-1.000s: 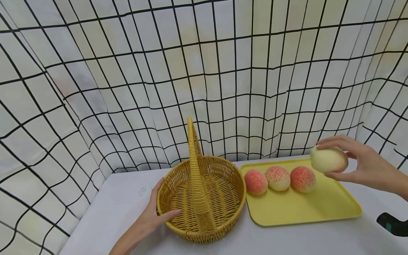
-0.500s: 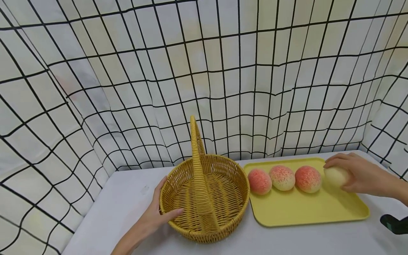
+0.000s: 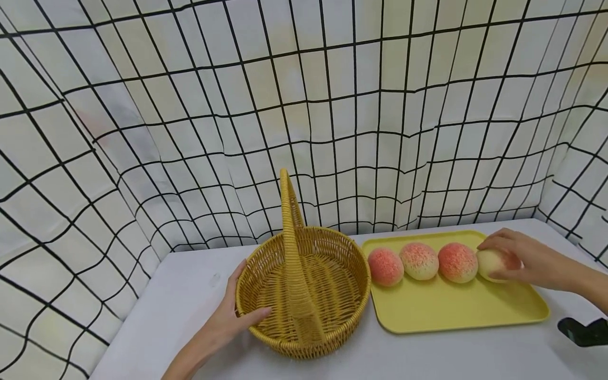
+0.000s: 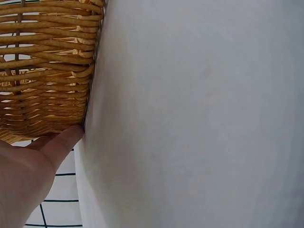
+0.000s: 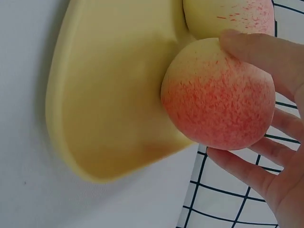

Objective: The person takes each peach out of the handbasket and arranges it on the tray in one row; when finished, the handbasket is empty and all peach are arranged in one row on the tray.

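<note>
My left hand [image 3: 223, 319] holds the near left side of a yellow wicker basket [image 3: 328, 240], thumb over the rim and fingers along the outer wall. In the left wrist view, fingers lie low against the woven side [image 4: 47, 71]. My right hand [image 3: 534, 261] grips a pale peach with a red blush [image 3: 489, 263] between thumb and fingers, at the right end of a row on a yellow tray [image 3: 456, 311]. The right wrist view shows this peach [image 5: 218, 99] close against its neighbour [image 5: 228, 16]. Nothing lies inside the basket.
Three more peaches, a left one [image 3: 386, 267], a middle one [image 3: 419, 261] and a right one [image 3: 457, 262], fill the tray's back left. A dark object [image 3: 584, 332] sits at the right edge. Black-gridded white cloth [image 3: 332, 132] walls in the white table [image 3: 161, 285].
My right hand has lowered the peach from above the tray's back right corner into line with the other peaches. The left hand keeps its hold on the basket.
</note>
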Available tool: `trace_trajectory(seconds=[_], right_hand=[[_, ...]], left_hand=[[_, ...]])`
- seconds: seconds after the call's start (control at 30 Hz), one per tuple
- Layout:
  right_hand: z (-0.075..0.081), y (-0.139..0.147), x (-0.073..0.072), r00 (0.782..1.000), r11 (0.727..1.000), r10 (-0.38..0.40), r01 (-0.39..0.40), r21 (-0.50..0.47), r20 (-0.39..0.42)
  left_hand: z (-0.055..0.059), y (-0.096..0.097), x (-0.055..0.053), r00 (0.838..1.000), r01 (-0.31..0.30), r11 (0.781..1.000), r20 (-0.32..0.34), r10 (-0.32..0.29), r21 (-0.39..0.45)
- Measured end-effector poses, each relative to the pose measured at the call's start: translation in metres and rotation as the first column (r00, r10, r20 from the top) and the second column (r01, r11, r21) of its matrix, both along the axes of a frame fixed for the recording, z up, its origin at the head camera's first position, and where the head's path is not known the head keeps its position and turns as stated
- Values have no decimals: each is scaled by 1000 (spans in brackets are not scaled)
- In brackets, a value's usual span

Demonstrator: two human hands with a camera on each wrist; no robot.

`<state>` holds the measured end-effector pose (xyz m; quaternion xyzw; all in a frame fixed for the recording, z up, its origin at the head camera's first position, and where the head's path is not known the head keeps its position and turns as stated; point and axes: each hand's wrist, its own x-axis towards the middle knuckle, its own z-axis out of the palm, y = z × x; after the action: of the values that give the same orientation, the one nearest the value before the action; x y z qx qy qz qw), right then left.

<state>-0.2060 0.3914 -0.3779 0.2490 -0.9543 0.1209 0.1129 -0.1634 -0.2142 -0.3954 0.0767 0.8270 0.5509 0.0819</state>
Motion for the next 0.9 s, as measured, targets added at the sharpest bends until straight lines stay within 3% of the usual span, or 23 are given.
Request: trace_trajectory(seconds=[0.23, 0.4, 0.6, 0.77, 0.9], right_hand=[[3, -5, 1, 999, 1000, 29, -29, 7, 19], [9, -3, 7, 998, 1000, -12, 13, -15, 65], [19, -6, 14, 998, 998, -61, 60, -34, -28], [31, -27, 16, 995, 999, 13, -18, -52, -102], [40, -53, 17, 989, 993, 91, -99, -66, -115]], left_hand=[[3, -2, 0, 1000, -2, 1000, 11, 2, -10], [1, 1, -3, 1000, 19, 1000, -13, -19, -20], [-1, 4, -6, 999, 26, 1000, -25, -26, -18], [-2, 3, -6, 1000, 18, 999, -13, -19, -32], [-5, 0, -4, 1000, 16, 999, 7, -15, -32]])
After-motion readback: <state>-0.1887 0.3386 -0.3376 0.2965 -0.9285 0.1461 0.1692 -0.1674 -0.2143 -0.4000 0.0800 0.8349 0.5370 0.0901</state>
